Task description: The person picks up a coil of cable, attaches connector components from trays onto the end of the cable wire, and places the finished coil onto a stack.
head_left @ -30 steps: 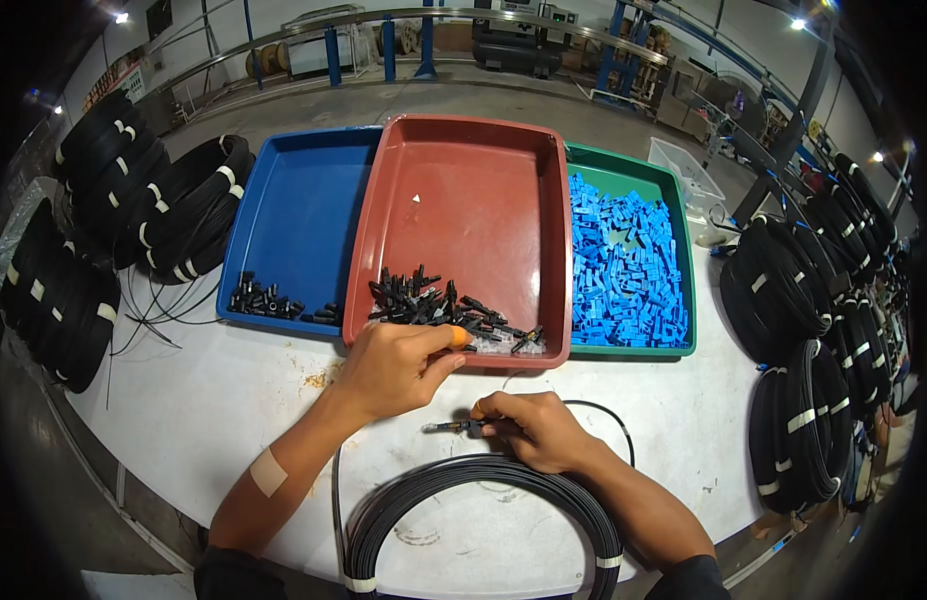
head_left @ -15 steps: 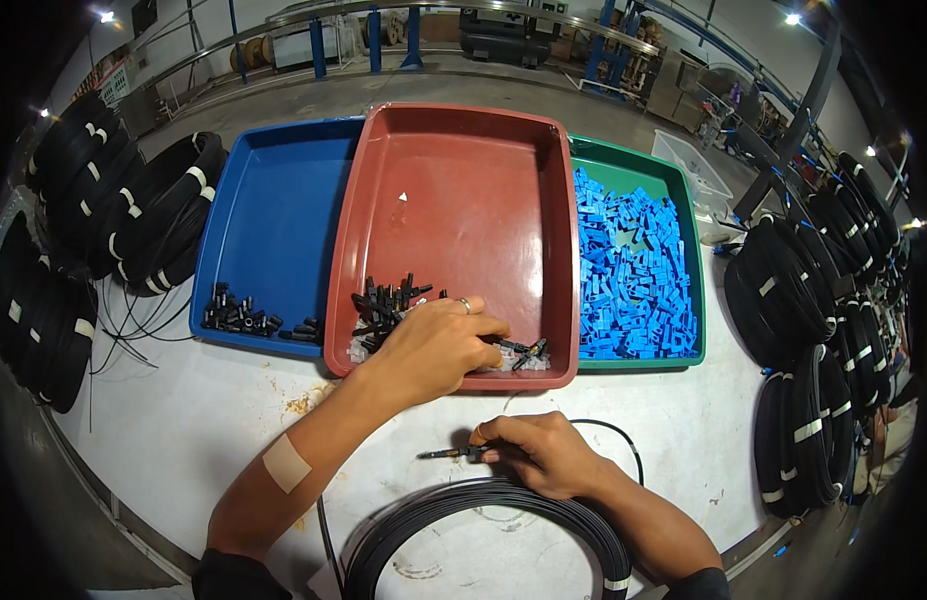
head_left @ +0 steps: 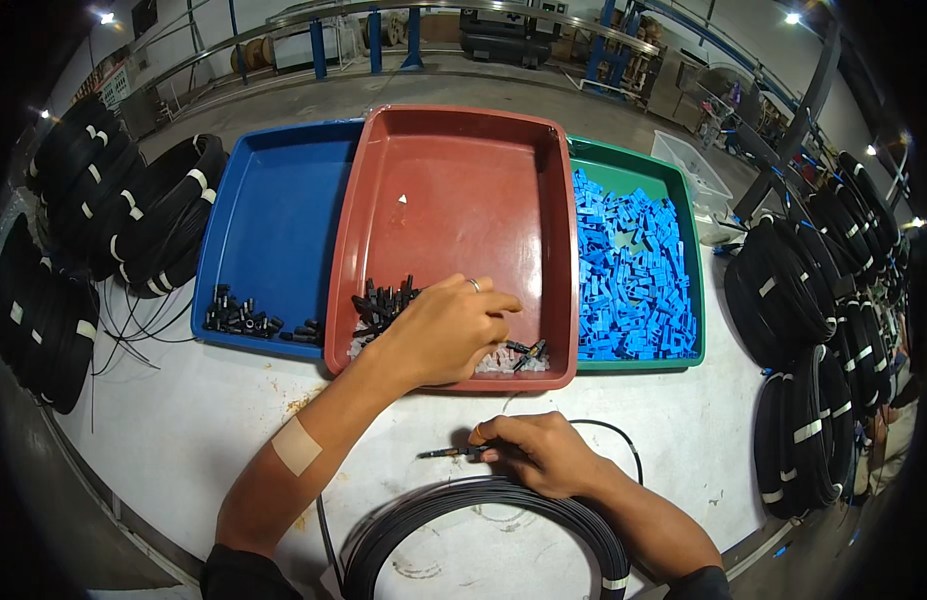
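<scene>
My left hand is over the near edge of the red tray, its fingers bent down and closed; what they hold, if anything, is hidden. Around it in the tray lie small whitish clear pieces, black tubular connector parts and a few black-and-yellow pieces. Below the tray, my right hand pinches a cable connector, dark with a slim tip, pointing left. Black cable runs from behind that hand to a coil lying on the table in front of me.
A blue tray with black parts stands left of the red one. To the right is a green tray full of blue clips. Black cable coils are stacked left, and more coils right, along the white table.
My left hand has shifted slightly right and its fingers have lifted a little within the red tray. The right hand and connector stay in place.
</scene>
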Demonstrator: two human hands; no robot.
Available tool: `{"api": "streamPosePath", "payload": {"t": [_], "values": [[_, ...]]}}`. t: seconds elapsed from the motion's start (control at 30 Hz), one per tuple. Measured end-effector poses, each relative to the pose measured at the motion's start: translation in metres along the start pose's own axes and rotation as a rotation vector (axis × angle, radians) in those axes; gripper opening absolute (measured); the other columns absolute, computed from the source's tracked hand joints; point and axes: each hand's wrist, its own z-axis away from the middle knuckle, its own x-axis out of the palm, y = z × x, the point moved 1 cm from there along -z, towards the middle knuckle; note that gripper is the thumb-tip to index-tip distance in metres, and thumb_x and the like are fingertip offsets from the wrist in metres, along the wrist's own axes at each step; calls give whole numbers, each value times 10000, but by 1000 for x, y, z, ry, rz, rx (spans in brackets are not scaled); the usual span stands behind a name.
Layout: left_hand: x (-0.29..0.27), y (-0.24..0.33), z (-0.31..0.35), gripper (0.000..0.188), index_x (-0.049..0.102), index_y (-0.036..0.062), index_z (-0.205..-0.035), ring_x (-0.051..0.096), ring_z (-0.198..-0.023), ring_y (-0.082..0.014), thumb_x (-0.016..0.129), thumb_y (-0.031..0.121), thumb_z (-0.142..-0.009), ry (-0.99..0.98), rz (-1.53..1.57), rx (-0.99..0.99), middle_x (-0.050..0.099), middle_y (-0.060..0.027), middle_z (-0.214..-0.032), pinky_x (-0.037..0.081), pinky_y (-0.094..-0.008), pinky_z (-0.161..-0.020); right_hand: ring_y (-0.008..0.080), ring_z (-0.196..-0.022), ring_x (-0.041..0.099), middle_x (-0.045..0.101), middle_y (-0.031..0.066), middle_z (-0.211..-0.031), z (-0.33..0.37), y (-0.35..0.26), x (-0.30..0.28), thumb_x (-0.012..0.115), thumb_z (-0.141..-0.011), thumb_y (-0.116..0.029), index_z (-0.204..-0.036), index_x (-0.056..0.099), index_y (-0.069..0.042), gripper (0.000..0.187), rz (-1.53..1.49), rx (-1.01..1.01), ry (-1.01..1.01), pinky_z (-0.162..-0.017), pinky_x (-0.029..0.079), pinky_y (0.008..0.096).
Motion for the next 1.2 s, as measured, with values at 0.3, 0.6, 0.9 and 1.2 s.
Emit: {"api": "streamPosePath", "payload": {"t": [0.3,0.6,0.9,1.2], "values": [[-24,22,13,76,731,-4,-970,692,-844,-118,696,5,-904,78,480,-600,762,-131,-1031,549,-275,-775,384,-811,716,734,176,-920,0,-1,-1,675,-914,-84,-1108,644,-62,197,39,-23,16,-715,558,447],[-16,46,64,73,619,-4,-1040,685,-882,-98,653,14,-978,227,1012,-572,747,-133,-1034,558,-254,-814,347,-815,711,726,156,-926,3,-9,-3,710,-884,-74,-1078,679,-58,197,108,-78,165,-717,554,427],[0,60,101,159,717,-15,-999,675,-847,-97,802,21,-870,380,824,-591,741,-79,-930,542,-247,-776,328,-774,719,723,156,-887,6,-7,0,711,-825,30,-1084,685,-36,269,149,-207,311,-678,563,396],[-6,63,103,137,764,-15,-993,665,-807,-112,789,-5,-859,445,719,-488,744,-93,-904,494,-242,-690,273,-619,668,679,136,-747,6,-11,-5,753,-817,32,-1057,702,12,246,172,-287,450,-555,501,357]]}}
